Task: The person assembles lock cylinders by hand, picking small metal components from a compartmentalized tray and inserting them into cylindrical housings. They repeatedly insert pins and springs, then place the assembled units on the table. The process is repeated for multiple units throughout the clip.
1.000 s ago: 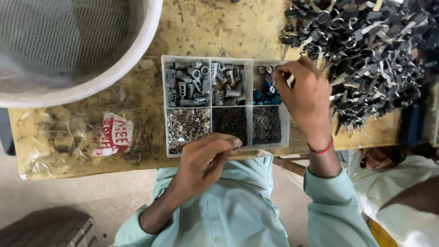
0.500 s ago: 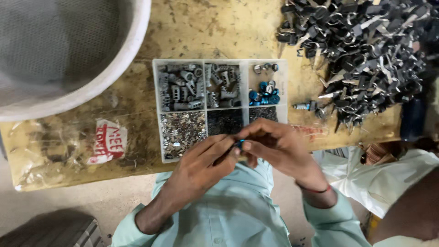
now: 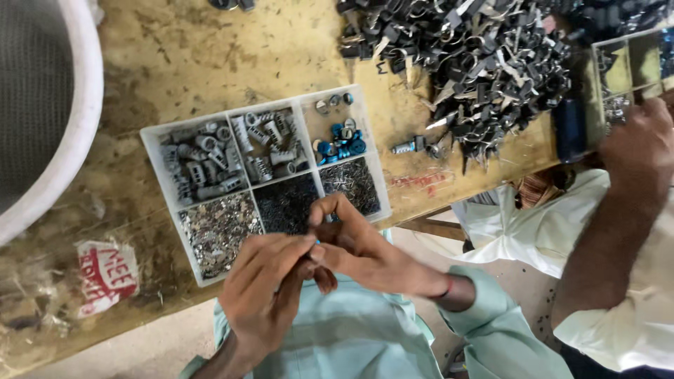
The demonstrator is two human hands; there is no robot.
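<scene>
While my left hand (image 3: 270, 288) and right hand (image 3: 358, 245) meet at the table's near edge, their fingertips pinch a small blue part (image 3: 317, 242) just over the white compartment tray (image 3: 158, 144).

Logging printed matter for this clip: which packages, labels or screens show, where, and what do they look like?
Clear plastic bag: on the bench's near left edge, crumpled, with a white patch bearing red handwriting.
Red marking on the wooden bench: right of the white compartment tray, faint scrawl.
No screens or signs are in view.
</scene>
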